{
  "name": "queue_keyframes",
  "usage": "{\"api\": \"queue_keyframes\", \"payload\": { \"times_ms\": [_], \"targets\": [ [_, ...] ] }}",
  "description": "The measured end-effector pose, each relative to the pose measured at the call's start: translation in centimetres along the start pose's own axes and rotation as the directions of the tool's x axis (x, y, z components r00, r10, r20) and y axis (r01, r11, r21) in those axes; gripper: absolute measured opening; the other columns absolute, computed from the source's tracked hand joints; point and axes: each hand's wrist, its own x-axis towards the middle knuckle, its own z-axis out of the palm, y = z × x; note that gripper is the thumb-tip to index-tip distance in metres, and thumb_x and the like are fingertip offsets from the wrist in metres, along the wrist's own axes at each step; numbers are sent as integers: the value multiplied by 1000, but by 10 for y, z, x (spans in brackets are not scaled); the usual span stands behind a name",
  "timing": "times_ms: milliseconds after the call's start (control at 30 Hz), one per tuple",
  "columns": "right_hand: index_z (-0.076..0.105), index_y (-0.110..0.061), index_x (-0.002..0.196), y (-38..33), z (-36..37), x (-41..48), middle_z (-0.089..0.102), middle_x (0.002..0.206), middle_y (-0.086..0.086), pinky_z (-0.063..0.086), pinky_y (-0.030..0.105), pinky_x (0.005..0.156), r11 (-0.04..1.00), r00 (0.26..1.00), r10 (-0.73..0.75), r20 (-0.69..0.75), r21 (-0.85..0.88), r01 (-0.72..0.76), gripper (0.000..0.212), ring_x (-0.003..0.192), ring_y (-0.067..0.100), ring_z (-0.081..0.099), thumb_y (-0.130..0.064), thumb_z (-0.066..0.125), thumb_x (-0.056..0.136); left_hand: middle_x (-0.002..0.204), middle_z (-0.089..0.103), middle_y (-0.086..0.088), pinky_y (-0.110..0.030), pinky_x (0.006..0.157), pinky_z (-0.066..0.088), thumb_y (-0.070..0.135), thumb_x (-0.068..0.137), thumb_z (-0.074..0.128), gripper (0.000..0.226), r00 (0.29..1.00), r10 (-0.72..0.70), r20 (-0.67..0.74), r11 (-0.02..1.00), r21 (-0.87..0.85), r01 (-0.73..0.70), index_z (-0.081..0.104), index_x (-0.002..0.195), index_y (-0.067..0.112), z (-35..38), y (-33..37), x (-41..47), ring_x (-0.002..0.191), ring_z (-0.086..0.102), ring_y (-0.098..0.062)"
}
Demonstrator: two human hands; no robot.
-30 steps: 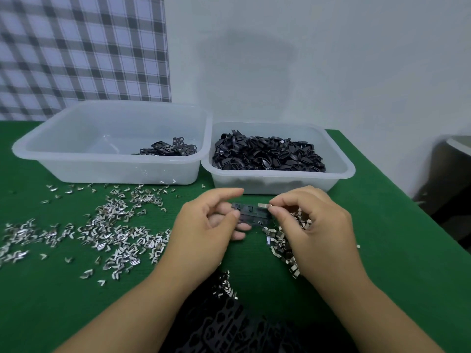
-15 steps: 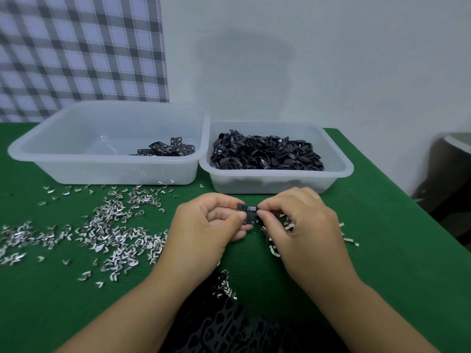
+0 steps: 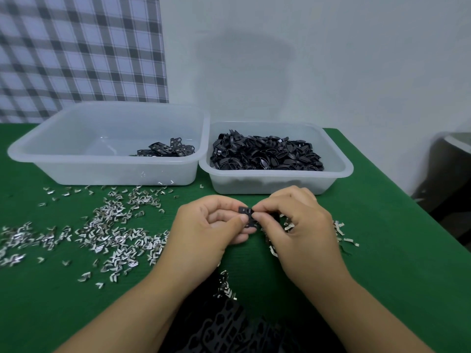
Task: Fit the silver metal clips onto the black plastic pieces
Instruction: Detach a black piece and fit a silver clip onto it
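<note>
A small black plastic piece [image 3: 246, 215] is held above the green table between both hands. My left hand [image 3: 209, 231] pinches its left side with thumb and fingers. My right hand [image 3: 299, 225] pinches its right side, fingertips pressed on the top edge; any clip there is hidden under them. Loose silver clips [image 3: 112, 233] lie scattered over the table to the left, and a smaller heap of clips [image 3: 339, 229] lies under and beside my right hand.
Two clear plastic tubs stand at the back: the left tub [image 3: 107, 171] holds a few black pieces [image 3: 167, 150], the right tub [image 3: 277, 184] is heaped with black pieces [image 3: 266, 156]. More black pieces [image 3: 229, 329] lie at the near edge. The table edge [image 3: 407, 200] runs down the right.
The hands closed together around the black piece, and my right hand's fingertips moved onto its top edge. The silver clip seen at the fingertips earlier is no longer visible.
</note>
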Motion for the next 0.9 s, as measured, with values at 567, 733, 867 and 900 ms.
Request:
{"api": "queue_keyframes", "payload": {
  "times_ms": [567, 733, 867, 900],
  "targets": [
    [67, -22, 77, -6, 2, 7, 55, 78, -13, 35, 10, 75, 997, 993, 78, 84, 22, -80, 13, 86, 8, 49, -9, 69, 79, 68, 73, -9, -15, 61, 54, -9, 80, 66, 20, 988, 146, -44, 986, 84, -142, 70, 80, 11, 3, 1, -3, 64, 72, -16],
    [65, -36, 82, 3, -15, 14, 60, 81, -17, 41, 15, 74, 982, 984, 175, 42, 66, -178, 23, 84, 0, 54, -14, 67, 81, 71, 74, -6, -13, 60, 53, -6, 82, 65, 26, 979, 164, -125, 980, 130, -148, 68, 95, 16, 1, 0, -2, 65, 73, -13],
    [66, -36, 77, 15, -23, 13, 56, 84, -17, 35, 22, 80, 953, 941, 283, 184, -169, -253, 19, 95, 8, 49, -18, 67, 82, 71, 73, -3, -14, 62, 54, -2, 84, 65, 30, 973, 155, -169, 977, 174, -125, 65, 102, 23, -3, -1, 0, 67, 73, -10],
    [68, -34, 78, 17, -21, 11, 54, 83, -18, 32, 23, 80, 942, 925, 299, 233, -226, -248, 15, 96, 9, 46, -19, 67, 82, 71, 73, -2, -14, 62, 54, -2, 84, 65, 30, 974, 157, -162, 974, 186, -126, 65, 101, 24, -3, -1, 0, 67, 73, -10]
  ]
}}
